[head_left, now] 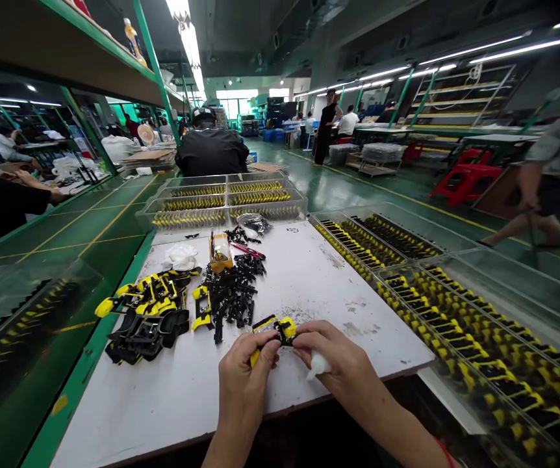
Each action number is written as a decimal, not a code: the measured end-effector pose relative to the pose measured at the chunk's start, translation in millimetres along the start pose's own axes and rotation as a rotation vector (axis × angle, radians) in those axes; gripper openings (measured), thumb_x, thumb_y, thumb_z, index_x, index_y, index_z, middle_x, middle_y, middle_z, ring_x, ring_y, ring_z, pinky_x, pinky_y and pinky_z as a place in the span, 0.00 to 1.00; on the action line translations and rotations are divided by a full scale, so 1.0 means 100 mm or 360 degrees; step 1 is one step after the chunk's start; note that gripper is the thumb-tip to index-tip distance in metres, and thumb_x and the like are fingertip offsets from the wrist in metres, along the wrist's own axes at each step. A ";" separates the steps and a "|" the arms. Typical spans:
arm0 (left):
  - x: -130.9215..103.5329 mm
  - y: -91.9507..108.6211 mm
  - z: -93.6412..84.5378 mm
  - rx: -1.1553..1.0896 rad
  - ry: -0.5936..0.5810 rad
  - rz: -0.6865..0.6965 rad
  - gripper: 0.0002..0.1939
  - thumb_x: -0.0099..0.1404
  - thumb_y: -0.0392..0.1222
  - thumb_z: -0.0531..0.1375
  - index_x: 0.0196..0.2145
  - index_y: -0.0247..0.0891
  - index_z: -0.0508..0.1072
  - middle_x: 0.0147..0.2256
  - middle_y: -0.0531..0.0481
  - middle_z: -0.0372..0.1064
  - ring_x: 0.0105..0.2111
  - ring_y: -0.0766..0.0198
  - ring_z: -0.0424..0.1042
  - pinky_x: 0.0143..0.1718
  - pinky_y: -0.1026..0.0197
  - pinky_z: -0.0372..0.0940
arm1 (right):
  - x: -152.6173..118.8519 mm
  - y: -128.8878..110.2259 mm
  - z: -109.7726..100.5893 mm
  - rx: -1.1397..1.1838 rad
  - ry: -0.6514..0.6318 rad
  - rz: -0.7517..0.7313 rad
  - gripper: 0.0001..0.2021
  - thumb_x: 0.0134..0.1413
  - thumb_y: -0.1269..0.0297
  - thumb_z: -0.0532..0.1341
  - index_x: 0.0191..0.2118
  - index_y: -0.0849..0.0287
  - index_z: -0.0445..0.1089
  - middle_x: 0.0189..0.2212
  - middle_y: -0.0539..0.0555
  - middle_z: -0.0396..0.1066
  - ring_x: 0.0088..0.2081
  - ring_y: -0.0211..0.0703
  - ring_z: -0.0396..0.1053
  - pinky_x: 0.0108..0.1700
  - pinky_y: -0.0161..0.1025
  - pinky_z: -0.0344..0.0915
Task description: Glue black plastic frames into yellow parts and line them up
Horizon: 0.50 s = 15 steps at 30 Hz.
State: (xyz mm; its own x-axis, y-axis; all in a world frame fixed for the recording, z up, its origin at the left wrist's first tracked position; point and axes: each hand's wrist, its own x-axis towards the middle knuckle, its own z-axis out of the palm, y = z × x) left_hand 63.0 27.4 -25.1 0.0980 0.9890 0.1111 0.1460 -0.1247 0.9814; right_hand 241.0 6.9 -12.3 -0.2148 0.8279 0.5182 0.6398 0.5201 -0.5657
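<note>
A yellow-and-black plastic part (287,326) is held just above the white board, near its front edge. My left hand (241,367) is closed on its left side, with thumb and fingers pinching it. My right hand (341,357) pinches the other side with its fingertips. Tucked in the right palm is a small white squeeze bottle (319,364), its tip pointing down and left. My fingers hide where they meet the part. Left of it lie a pile of small black plastic pieces (234,289), a single yellow-black frame (202,307) and a heap of yellow and black frames (153,292).
Transparent trays with rows of yellow-black parts stand at the right (455,331), behind the board (226,198) and at far left (21,331). A small box (220,252), white tissue (180,257), red pen (248,250) and plastic bag (254,224) lie on the board. People sit and walk nearby.
</note>
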 end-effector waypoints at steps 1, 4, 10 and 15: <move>0.00 0.00 0.01 0.0017 0.0003 0.0008 0.11 0.62 0.48 0.59 0.38 0.41 0.77 0.35 0.48 0.72 0.29 0.63 0.72 0.33 0.61 0.67 | -0.01 0.00 0.01 -0.0036 -0.0009 0.0003 0.10 0.58 0.75 0.55 0.41 0.55 0.69 0.42 0.55 0.66 0.43 0.41 0.68 0.45 0.36 0.67; -0.01 -0.01 0.04 0.0031 0.0022 0.0016 0.11 0.62 0.47 0.59 0.38 0.41 0.77 0.35 0.48 0.73 0.31 0.61 0.73 0.34 0.61 0.67 | -0.02 0.01 0.05 -0.0140 -0.0065 -0.0007 0.10 0.59 0.75 0.54 0.43 0.56 0.66 0.41 0.56 0.64 0.42 0.42 0.68 0.44 0.38 0.67; 0.02 0.01 0.04 -0.0064 -0.0020 -0.0052 0.12 0.62 0.48 0.59 0.38 0.39 0.77 0.33 0.48 0.72 0.28 0.63 0.72 0.33 0.61 0.68 | -0.01 0.02 0.07 -0.0319 -0.0170 -0.0036 0.07 0.60 0.73 0.53 0.41 0.57 0.65 0.36 0.55 0.65 0.37 0.44 0.68 0.38 0.40 0.67; 0.06 -0.03 -0.02 -0.0401 -0.0161 -0.0245 0.19 0.64 0.51 0.56 0.47 0.37 0.72 0.39 0.44 0.72 0.33 0.60 0.74 0.38 0.57 0.69 | 0.08 0.07 -0.15 -0.0194 -0.0122 -0.0020 0.04 0.58 0.70 0.56 0.37 0.55 0.66 0.35 0.54 0.67 0.37 0.42 0.69 0.39 0.37 0.67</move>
State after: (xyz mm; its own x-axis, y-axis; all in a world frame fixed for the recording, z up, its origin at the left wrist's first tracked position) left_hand 60.9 33.7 -26.6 0.1931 0.9801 -0.0457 -0.0804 0.0622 0.9948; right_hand 254.6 14.3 -2.3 -0.2764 0.8375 0.4714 0.7204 0.5052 -0.4751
